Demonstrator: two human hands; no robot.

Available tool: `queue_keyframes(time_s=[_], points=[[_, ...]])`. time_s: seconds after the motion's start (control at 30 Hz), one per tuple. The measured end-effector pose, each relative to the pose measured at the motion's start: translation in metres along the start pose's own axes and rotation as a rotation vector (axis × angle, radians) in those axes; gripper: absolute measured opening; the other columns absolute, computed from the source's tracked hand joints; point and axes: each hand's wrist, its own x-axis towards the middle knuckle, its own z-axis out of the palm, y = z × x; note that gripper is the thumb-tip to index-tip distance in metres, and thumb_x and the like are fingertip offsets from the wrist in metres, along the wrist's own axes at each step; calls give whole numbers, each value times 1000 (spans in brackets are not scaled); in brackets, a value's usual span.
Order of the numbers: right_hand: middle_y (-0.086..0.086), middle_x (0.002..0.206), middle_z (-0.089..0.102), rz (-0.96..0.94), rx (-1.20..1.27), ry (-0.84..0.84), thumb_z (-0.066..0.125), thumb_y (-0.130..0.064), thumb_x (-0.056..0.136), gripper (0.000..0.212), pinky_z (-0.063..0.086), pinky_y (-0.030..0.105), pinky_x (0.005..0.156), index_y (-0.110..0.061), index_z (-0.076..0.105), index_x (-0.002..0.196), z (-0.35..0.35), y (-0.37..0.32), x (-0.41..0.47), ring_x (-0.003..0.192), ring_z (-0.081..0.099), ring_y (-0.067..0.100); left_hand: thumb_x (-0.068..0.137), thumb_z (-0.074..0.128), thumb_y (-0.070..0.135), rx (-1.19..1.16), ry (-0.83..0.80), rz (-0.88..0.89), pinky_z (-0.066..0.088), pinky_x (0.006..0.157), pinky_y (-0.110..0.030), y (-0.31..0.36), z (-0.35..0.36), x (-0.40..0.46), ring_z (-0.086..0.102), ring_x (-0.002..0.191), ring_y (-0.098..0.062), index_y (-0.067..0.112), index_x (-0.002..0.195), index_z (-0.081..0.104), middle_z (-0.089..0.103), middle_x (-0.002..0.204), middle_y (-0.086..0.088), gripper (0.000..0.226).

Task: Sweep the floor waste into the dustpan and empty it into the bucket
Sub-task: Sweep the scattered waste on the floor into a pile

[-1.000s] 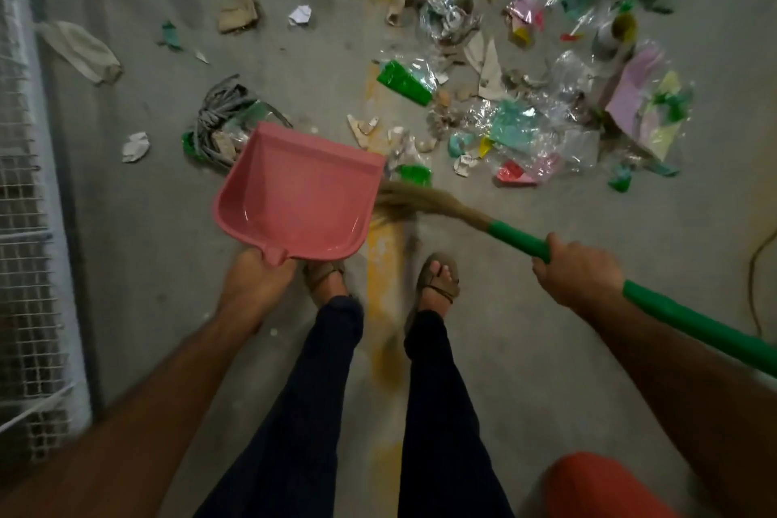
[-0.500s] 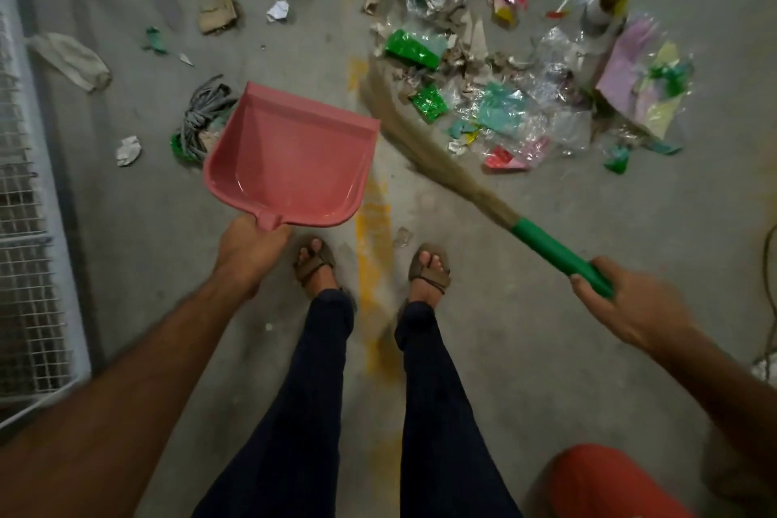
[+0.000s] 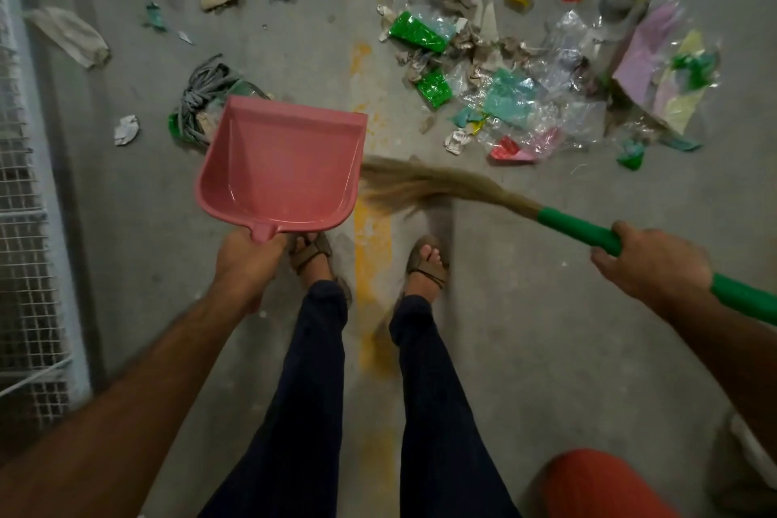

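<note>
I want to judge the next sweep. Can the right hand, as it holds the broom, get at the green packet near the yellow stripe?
Probably yes. The right hand grips the broom, and bare floor lies between its bristles and the green packet. Nothing blocks the way.

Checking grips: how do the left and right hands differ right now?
The left hand grips the pink dustpan by its short handle, close to the legs; the right hand grips the green broom handle, farther out. Both hands are curled around a tool.

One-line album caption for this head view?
Left hand holds an empty pink dustpan; right hand swings a green-handled broom toward scattered litter.
</note>
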Motion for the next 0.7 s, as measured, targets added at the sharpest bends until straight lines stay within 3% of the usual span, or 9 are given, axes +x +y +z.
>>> queue_keyframes(time_s=[0.17,0.27,0.4,0.57,0.7], points=[[3,72,54,21,70,85,45,-61,94,40,38,31,54,-23,54,104,-28,0,2,58,49,26,80,70,25,-12,15,-7,43,52,-29,0,-8,-3,55,58,-22,8,84,66,61,69,-8,17],[2,67,58,-42,204,121,46,-65,91,43,42,31,52,-25,55,100,-28,-3,-23,55,53,27,82,67,22,-7,77,-20,44,50,-29,-2,-20,-2,58,61,-23,8,88,67,64,73,-10,15],[-6,61,57,-206,324,22,45,-70,87,44,51,31,49,-30,56,102,-7,-43,-64,49,56,16,76,63,28,-63,212,-46,53,58,-40,-2,-42,-1,61,62,-26,11,77,67,66,69,-11,18],[-6,86,64,-369,185,-74,42,-67,90,39,58,34,67,-35,52,110,8,-145,-61,73,67,18,73,63,31,-113,240,-59,51,56,-41,-25,-56,9,57,58,-23,10,70,63,59,61,-6,21],[0,100,68,-303,29,-101,45,-62,94,40,50,33,68,-30,52,117,-3,-184,-23,88,70,24,71,64,38,-59,221,-115,58,70,-44,-50,-71,22,67,72,-29,16,81,66,70,77,-8,24]])
